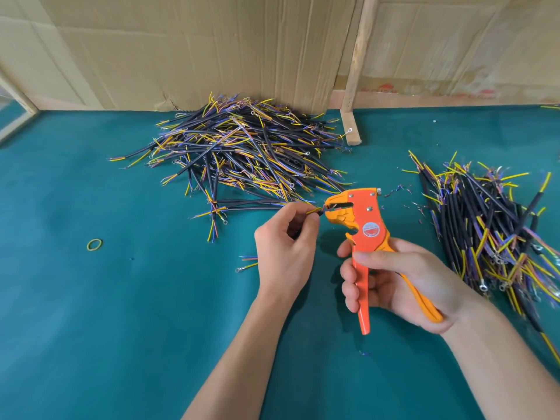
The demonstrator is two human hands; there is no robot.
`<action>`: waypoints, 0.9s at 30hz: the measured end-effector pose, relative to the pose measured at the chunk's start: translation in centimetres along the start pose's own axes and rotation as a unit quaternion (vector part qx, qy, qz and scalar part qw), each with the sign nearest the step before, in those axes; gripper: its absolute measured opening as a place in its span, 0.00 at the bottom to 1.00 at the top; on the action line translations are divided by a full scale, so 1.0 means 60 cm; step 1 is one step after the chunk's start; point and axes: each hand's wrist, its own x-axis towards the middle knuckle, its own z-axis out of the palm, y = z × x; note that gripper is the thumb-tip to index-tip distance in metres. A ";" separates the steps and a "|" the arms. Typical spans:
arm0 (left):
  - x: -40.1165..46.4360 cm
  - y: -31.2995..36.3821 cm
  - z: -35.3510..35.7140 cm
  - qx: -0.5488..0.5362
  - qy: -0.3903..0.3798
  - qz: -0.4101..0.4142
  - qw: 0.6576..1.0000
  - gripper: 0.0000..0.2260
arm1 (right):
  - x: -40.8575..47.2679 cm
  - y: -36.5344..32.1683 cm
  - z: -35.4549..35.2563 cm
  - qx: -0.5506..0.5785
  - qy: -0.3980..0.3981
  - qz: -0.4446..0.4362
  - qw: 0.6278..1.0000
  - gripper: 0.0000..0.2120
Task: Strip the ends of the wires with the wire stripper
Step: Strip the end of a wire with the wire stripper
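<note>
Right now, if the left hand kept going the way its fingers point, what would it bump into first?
Probably the orange wire stripper. The left hand pinches a thin yellow-tipped wire aimed rightward at the stripper's open jaws, which the right hand holds. The gap looks tiny, though depth is hard to judge from one view.

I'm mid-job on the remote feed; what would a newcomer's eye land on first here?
First, the bright orange wire stripper at centre, gripped by the right hand while the left hand feeds a wire into its head. Next, the big pile of wires at the back against the cardboard wall, and a second heap at the right on the green table.
</note>
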 end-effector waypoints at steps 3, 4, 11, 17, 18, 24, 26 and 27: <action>0.000 0.001 0.001 0.000 0.002 0.002 1.000 0.06 | 0.000 0.000 0.002 0.011 0.009 -0.006 1.000 0.23; 0.000 0.002 0.001 0.001 0.002 0.004 1.000 0.06 | 0.000 0.000 0.002 0.014 0.012 -0.008 1.000 0.23; -0.002 0.003 0.000 0.012 -0.007 0.016 1.000 0.06 | -0.001 -0.001 0.004 0.009 0.015 -0.003 1.000 0.20; -0.001 0.004 0.000 0.018 -0.007 0.021 1.000 0.06 | 0.000 0.001 0.007 0.002 0.035 -0.001 0.999 0.13; -0.001 0.003 -0.001 0.018 -0.008 0.022 1.000 0.06 | -0.001 0.001 0.007 0.002 0.036 -0.003 0.999 0.14; 0.000 0.001 0.000 0.023 -0.010 0.026 0.999 0.06 | 0.007 0.008 0.012 -0.016 0.082 -0.043 0.996 0.16; 0.000 0.000 -0.001 0.020 -0.009 0.031 0.999 0.06 | 0.007 0.008 0.011 -0.018 0.072 -0.043 0.996 0.15; 0.000 0.000 -0.001 0.019 -0.009 0.032 0.999 0.06 | 0.005 0.007 0.010 -0.020 0.066 -0.038 0.997 0.15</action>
